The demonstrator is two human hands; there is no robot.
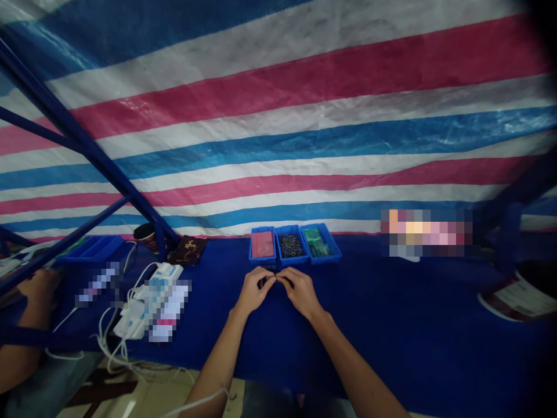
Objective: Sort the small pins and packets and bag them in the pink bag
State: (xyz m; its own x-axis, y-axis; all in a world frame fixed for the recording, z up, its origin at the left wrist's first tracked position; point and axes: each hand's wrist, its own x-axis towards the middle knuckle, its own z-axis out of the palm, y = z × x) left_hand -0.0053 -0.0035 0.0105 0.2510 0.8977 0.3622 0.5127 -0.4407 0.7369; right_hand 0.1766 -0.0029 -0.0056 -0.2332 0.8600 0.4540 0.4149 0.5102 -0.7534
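1. Sheeting (278, 133) striped in red, white and blue hangs behind the workplace, filling most of the view.
2. Blue surface (374, 331) spreads below it, the forearms reaching across its front edge.
3. Blue metal bar (93, 154) slants down at left; beyond it rests a co-worker's bare arm (37, 316).
4. White power strip (150, 305), trailing cables, lies on the surface left of the person's hands.
5. Right hand (300, 290) pinches with thumb and fingertips, its tips meeting those of the other hand just in front of the trays.
6. Left hand (255, 288) mirrors it, thumb and fingertips pressed together in a pinch.
7. Three blue trays stand side by side: the right tray (326, 259) holds green pieces (317, 242), the middle tray (295, 260) thin pin-like pieces (291, 246), the left tray (262, 260) pink contents (262, 245).
8. Tiny dark piece (275, 276) sits between the two sets of fingertips, too small to identify. The step in hand appears to be close two-handed fingertip work; the next move seemingly calls for a light, steady pinch from both sides.
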